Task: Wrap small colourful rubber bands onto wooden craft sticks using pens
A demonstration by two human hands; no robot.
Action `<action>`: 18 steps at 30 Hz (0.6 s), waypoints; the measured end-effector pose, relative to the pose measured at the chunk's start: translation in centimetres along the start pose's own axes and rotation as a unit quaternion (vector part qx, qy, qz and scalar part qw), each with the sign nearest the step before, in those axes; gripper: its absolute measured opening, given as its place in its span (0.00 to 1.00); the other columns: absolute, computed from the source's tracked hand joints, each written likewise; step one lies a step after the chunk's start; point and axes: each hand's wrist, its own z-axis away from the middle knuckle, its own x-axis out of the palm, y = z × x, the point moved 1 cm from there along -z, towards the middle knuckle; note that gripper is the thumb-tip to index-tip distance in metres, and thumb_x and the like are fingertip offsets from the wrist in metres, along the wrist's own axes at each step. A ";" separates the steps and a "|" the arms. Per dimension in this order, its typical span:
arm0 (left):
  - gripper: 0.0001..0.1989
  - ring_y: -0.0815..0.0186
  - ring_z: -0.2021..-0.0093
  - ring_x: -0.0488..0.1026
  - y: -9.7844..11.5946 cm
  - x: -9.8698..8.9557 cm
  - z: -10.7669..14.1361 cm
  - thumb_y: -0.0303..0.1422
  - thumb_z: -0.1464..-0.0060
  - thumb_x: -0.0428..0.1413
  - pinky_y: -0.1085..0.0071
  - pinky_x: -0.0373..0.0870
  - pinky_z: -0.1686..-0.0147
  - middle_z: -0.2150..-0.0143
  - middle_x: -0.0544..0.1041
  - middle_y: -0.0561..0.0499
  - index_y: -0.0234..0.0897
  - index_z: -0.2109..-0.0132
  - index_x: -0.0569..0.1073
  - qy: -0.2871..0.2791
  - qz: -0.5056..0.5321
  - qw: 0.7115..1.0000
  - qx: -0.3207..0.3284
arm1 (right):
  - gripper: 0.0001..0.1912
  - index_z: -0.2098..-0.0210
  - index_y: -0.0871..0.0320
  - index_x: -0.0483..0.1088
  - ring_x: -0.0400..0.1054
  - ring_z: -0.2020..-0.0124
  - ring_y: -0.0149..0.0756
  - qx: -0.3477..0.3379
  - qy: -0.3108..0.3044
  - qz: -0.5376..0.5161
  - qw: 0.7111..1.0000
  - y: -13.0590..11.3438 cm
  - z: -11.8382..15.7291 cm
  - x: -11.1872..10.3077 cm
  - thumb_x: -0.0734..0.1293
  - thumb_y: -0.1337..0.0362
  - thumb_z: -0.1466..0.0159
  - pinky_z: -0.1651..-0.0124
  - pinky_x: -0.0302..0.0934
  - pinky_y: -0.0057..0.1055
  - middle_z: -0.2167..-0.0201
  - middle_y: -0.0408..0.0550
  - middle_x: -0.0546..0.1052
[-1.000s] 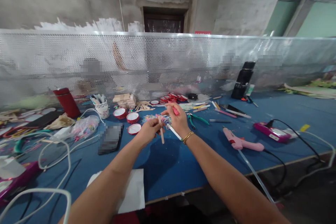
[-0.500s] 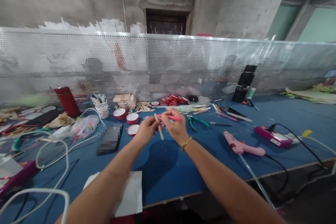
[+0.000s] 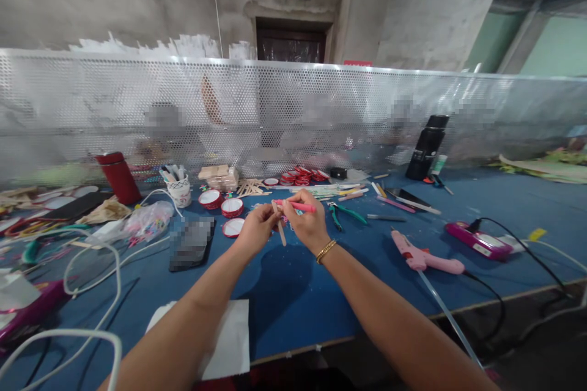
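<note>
- A perforated metal panel [image 3: 298, 98] stands along the far side, facing the person.
- The blue surface [image 3: 316, 311] spreads in front of it, bare close to the person and cluttered around and beyond the hands.
- A sheet of white paper [image 3: 233, 345] lies at the near edge, partly under the left forearm.
- A black bottle [image 3: 424, 153] stands at the far right, near the panel; a red bottle [image 3: 119, 177] stands at the far left.
- A pink glue gun [image 3: 426, 259] lies on its side, well to the right of the hands.
- The left hand [image 3: 257, 227] pinches a wooden stick between thumb and fingers; the right hand [image 3: 308, 224] is closed around a pink marker. The two hands are close together above the surface.
- A dark phone [image 3: 191, 244] lies to the left of the left hand.
- A patterned cup [image 3: 180, 193] full of pens stands beyond the phone.
- Green-handled pliers [image 3: 351, 212] lie just right of the right hand.
- The pink marker [image 3: 301, 206] lies across the right hand's grip, its tip pointing left at the stick's upper part; whether they touch cannot be told.
- The wooden stick [image 3: 281, 234] slants between the hands, upper part in the left fingertips, free end pointing down toward the person.
</note>
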 end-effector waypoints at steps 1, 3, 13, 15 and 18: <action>0.13 0.72 0.78 0.67 -0.1 0.0 0.0 0.42 0.51 0.58 0.76 0.58 0.79 0.74 0.74 0.54 0.36 0.66 0.70 -0.001 0.002 1.000 0.001 | 0.07 0.74 0.54 0.66 0.66 0.73 0.33 0.000 0.000 -0.001 1.000 0.0 0.0 0.0 0.64 0.61 0.40 0.67 0.59 0.30 0.76 0.42 0.72; 0.14 0.72 0.78 0.67 -0.2 0.0 -0.1 0.43 0.52 0.58 0.76 0.57 0.79 0.75 0.74 0.54 0.36 0.67 0.70 -0.002 0.003 1.000 0.003 | 0.07 0.73 0.54 0.66 0.66 0.73 0.33 0.001 -0.003 -0.004 1.000 0.1 0.0 0.1 0.64 0.61 0.40 0.67 0.59 0.30 0.76 0.42 0.73; 0.14 0.72 0.77 0.67 -0.3 0.0 -0.1 0.43 0.50 0.57 0.76 0.58 0.79 0.74 0.74 0.53 0.35 0.66 0.70 -0.010 -0.002 1.000 0.013 | 0.06 0.73 0.54 0.66 0.67 0.72 0.34 0.002 -0.007 0.003 1.000 0.3 -0.1 0.1 0.64 0.61 0.40 0.66 0.59 0.30 0.75 0.43 0.73; 0.14 0.72 0.77 0.67 -0.2 0.0 -0.1 0.43 0.50 0.57 0.76 0.58 0.79 0.73 0.74 0.53 0.35 0.66 0.70 -0.011 -0.001 1.000 0.011 | 0.07 0.73 0.54 0.66 0.68 0.72 0.34 0.004 -0.004 0.004 1.000 0.4 -0.1 0.0 0.64 0.61 0.39 0.66 0.60 0.30 0.74 0.43 0.74; 0.13 0.72 0.77 0.68 -0.1 0.0 0.0 0.42 0.49 0.57 0.77 0.58 0.79 0.73 0.75 0.53 0.35 0.66 0.70 -0.011 -0.004 1.000 0.007 | 0.06 0.73 0.54 0.66 0.68 0.71 0.34 0.001 -0.004 0.001 1.000 0.4 -0.1 0.1 0.64 0.61 0.39 0.65 0.60 0.30 0.74 0.43 0.74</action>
